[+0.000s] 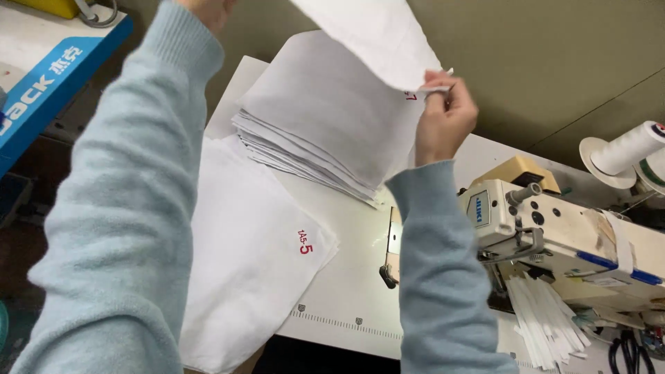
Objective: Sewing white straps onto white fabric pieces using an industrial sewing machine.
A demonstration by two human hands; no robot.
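White woven fabric throughout: a lifted panel (pixel 377 34), thin and limp with a curved lower edge, hangs above a stack of cut panels (pixel 318 118) on the bench (pixel 346 291). Stack edges are slightly fanned on the near side; its far left corner sits close to the bench's back edge. Single flat panel (pixel 242 256) with a small red mark lies in front of the stack, its near corner overhanging the front edge of the bench. Open bench surface runs between this flat panel and the sewing machine (pixel 554 235), with a printed ruler strip along the front edge.

Right hand (pixel 443 114) is raised over the stack's right side, fingers pressed together, pinching the lifted panel at its lower right corner. Left hand (pixel 208 10) is mostly cut off by the top of the frame; it is probably holding the same panel's other side, but its grip cannot be told. Both sleeves are pale blue knit.

Bundle of white strips (pixel 547 318) lies under the machine head. Thread cone (pixel 627 149) stands at the far right.
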